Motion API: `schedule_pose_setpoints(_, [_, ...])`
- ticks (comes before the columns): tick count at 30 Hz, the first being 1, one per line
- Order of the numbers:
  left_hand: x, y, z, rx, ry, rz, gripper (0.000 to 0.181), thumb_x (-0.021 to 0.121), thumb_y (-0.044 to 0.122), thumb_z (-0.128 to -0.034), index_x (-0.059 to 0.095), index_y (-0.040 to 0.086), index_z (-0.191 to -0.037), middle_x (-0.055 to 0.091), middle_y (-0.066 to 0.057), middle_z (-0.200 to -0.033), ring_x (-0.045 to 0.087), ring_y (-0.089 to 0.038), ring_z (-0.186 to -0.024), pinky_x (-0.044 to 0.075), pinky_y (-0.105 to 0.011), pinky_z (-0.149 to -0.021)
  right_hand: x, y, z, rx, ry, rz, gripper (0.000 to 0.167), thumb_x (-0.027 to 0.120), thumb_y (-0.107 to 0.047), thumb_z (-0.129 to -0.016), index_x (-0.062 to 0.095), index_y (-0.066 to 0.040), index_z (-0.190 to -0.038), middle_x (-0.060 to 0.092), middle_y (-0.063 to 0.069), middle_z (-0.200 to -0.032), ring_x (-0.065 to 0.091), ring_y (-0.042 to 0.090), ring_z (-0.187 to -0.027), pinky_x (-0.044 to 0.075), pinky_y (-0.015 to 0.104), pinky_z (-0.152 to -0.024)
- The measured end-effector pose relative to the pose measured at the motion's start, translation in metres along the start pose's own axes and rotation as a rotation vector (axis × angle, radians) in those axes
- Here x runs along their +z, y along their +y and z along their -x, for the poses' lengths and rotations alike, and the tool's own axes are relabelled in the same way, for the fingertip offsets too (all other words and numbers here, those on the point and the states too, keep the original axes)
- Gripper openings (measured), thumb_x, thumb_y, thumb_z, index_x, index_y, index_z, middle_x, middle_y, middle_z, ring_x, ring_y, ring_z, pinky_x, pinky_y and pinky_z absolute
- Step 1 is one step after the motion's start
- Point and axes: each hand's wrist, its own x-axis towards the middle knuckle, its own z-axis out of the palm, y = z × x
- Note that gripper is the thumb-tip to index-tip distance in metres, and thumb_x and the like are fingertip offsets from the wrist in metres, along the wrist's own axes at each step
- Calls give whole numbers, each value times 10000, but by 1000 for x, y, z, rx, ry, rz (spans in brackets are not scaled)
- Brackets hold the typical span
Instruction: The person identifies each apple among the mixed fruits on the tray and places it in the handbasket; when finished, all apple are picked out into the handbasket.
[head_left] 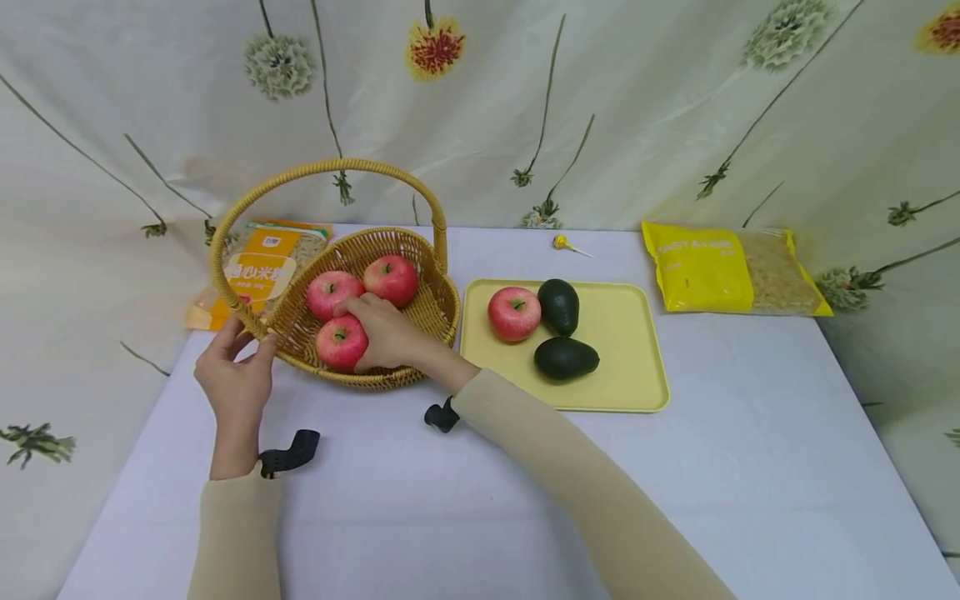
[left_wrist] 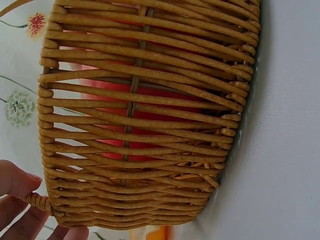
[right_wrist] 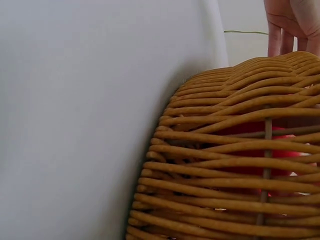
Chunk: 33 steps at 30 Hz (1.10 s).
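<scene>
A wicker basket (head_left: pixel 382 379) with a tall arched handle (head_left: pixel 330 167) stands on the table and holds three red apples. My left hand (head_left: pixel 238 379) pinches the foot of the handle at the basket's left end; its thumb and fingers (left_wrist: pixel 17 180) show there in the left wrist view. Inside the basket, my right hand (head_left: pixel 390 333) grips the front apple (head_left: pixel 341 342), fingers over its top and right side. Behind it lie a second apple (head_left: pixel 332 293) and a third apple (head_left: pixel 392 280). The right wrist view shows mostly the woven wall (right_wrist: pixel 225 150), which hides the right hand's fingers.
Right of the basket lies a yellow tray (head_left: pixel 630 367) with an apple (head_left: pixel 513 314), an upper avocado (head_left: pixel 558 307) and a lower avocado (head_left: pixel 567 358). A lollipop (head_left: pixel 562 242) is behind it. An orange food bag (head_left: pixel 262 267) and a yellow pasta bag (head_left: pixel 727 271) lie toward the back.
</scene>
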Motion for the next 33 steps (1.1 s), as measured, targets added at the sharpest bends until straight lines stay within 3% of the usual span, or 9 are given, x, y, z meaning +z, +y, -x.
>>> schedule_pose_setpoints(4, [0, 1, 0, -1, -1, -4, 510, 653, 165, -923, 536, 292, -1403, 600, -59, -1359, 586, -160, -1171, 528, -123, -865, 0, 0, 1, -24, -8, 14, 757, 864, -183, -727, 460, -146, -1366, 508, 29, -1310, 423, 130, -1209, 442, 175, -944])
schedule_pose_setpoints(15, [0, 1, 0, -12, 3, -3, 516, 659, 160, -920, 531, 260, -1410, 596, -66, -1367, 592, -175, -1185, 529, -135, -879, 0, -1, 1, 9, -20, 0, 789, 879, -235, -715, 443, -184, -1371, 534, 10, -1275, 411, 115, -1128, 431, 161, -882])
schedule_pose_setpoints(33, [-1, 0, 1, -14, -4, 2, 520, 652, 162, -926, 519, 236, -1423, 572, -29, -1402, 582, -193, -1219, 531, -169, -906, -2, -1, 5, 37, 41, -11, 787, 815, -468, -748, 458, -209, -1400, 483, 25, -1348, 430, 132, -1249, 437, 261, -1044])
